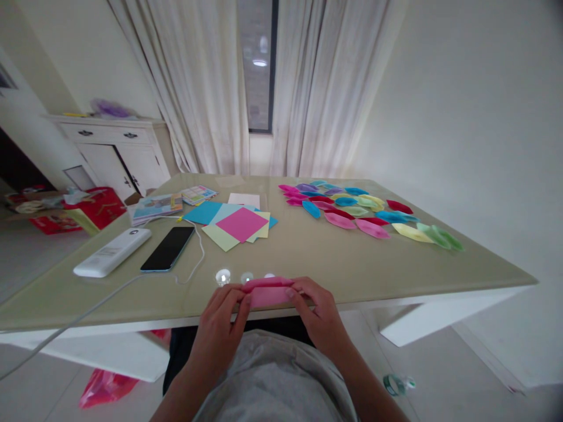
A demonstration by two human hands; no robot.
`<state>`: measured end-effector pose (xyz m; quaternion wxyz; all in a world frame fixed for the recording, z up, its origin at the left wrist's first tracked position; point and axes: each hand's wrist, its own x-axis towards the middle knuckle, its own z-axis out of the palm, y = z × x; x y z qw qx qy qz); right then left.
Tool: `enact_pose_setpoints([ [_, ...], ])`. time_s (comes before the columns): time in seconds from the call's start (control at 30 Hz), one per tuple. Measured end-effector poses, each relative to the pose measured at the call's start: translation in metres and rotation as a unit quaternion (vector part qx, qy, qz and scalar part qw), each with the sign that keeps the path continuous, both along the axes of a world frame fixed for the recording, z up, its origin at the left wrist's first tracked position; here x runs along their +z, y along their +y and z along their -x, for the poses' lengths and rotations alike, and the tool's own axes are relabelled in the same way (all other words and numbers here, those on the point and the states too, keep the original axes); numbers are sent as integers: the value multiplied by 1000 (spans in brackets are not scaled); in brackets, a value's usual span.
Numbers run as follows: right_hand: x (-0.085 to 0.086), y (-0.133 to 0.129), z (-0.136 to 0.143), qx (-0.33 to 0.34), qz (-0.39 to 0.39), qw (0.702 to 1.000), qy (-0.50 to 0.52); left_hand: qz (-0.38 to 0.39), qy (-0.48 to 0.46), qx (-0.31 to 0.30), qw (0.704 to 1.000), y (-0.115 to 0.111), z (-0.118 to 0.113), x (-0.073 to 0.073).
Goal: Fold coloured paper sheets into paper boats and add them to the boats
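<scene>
A pink sheet of paper [269,296], partly folded along its far side, is held at the near edge of the table. My left hand [222,316] pinches its left end between thumb and fingers. At the other end, my right hand [317,313] grips the paper in the same way. Beyond my hands lies a loose stack of coloured square papers, with a magenta sheet [243,224] on top. Several folded paper boat-like shapes in many colours, one of them a pink folded paper [372,229], are spread over the right far side.
On the left of the table [308,264] are a white power bank [113,252], a black-screened phone [168,249], a white cable [203,249] and booklets [157,206]. A white cabinet [112,149] stands behind. A red plastic bag [108,387] and a bottle [394,385] lie on the floor.
</scene>
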<state>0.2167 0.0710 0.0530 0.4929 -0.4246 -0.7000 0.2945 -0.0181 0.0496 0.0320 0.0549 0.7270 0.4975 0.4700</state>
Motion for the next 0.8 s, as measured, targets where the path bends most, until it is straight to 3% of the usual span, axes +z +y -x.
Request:
enact_pose_setpoints([
  [0.23,-3,0,-2,-16,-14,999,-39,23,20,-18,999,0,4,-3],
  [0.37,3,-3,-1,-19,-55,998,-18,22,-7,-21,1000,-1,2,9],
  [0.5,5,-3,-2,-28,-88,996,12,-37,-14,-30,999,-1,2,18],
  [0.8,-11,4,-4,-38,-78,996,-35,-25,17,-20,999,2,1,0],
])
